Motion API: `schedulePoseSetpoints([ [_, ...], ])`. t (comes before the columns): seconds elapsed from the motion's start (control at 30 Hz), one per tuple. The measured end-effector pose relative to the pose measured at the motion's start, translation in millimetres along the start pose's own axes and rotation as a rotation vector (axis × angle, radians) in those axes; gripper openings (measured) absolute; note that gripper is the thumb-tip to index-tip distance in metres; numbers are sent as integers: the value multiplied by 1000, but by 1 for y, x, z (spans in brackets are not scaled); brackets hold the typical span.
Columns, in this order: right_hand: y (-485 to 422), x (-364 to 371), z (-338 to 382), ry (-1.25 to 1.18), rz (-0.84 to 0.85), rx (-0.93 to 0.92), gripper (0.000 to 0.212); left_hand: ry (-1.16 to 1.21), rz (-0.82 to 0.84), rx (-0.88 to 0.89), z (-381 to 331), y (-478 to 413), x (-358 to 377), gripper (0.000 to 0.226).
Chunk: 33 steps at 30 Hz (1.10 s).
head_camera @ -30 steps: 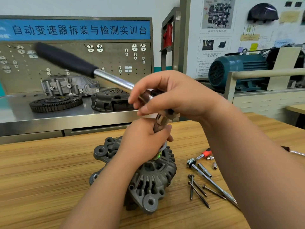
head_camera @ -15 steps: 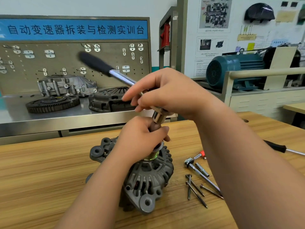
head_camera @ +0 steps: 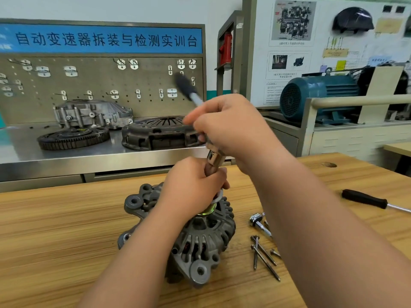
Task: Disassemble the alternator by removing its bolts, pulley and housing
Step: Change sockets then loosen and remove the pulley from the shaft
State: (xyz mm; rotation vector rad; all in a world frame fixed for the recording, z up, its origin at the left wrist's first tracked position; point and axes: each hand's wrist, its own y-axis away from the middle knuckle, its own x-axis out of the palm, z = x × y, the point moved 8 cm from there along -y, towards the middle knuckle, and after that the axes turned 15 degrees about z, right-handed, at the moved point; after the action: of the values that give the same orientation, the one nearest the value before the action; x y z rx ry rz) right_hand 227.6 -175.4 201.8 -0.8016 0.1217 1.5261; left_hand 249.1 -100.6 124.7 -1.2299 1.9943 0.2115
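Note:
A grey alternator [head_camera: 200, 241] stands on the wooden table [head_camera: 55, 230] with its pulley [head_camera: 209, 210] pointing up. My left hand [head_camera: 193, 187] grips the pulley and the socket above it. Over that, my right hand [head_camera: 231, 125] holds the head of a ratchet wrench [head_camera: 189, 90]. The wrench's black handle points up and away toward the pegboard. A chrome socket [head_camera: 214, 160] shows between the two hands. Several long removed bolts [head_camera: 263, 255] lie on the table to the right of the alternator.
An extension bar [head_camera: 259, 222] lies beside the bolts, and a black-handled screwdriver [head_camera: 364, 200] lies at the far right. Behind the table, a steel bench [head_camera: 66, 158] carries a flywheel [head_camera: 73, 135], a clutch cover [head_camera: 158, 134] and a gearbox housing. A blue motor [head_camera: 320, 96] stands at the right.
The wrench handle has swung from the far left round to the right, now pointing almost straight away. Both hands stay on the wrench head and the pulley.

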Motion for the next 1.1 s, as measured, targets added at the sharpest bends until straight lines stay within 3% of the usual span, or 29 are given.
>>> schedulePoseSetpoints([
  [0.1, -1, -5, -7, 190, -77, 126, 23, -54, 14, 5, -5, -2, 3, 57],
  [0.2, -4, -4, -5, 182, 10, 73, 26, 2, 47, 9, -1, -6, 5, 36],
  [0.4, -4, 18, 12, -167, 523, -254, 27, 65, 65, 48, 4, -5, 2, 30],
  [0.53, -2, 33, 21, -276, 735, -306, 33, 76, 98, 86, 2, -2, 2, 37],
  [0.67, -4, 24, 18, -279, 608, -288, 23, 5, 62, 60, 0, -2, 0, 37],
  [0.77, -10, 12, 3, -198, 277, -106, 29, -6, 46, 20, 2, -4, 2, 41],
  [0.87, -8, -3, -5, 34, -53, 89, 17, -41, 8, 12, -2, -2, 1, 58],
  [0.97, -9, -6, -10, 214, -59, 178, 17, -82, 12, 19, -5, -5, 3, 58],
  [1.1, -11, -5, -5, 235, 39, 116, 17, 1, 55, 42, 1, -10, 4, 38],
])
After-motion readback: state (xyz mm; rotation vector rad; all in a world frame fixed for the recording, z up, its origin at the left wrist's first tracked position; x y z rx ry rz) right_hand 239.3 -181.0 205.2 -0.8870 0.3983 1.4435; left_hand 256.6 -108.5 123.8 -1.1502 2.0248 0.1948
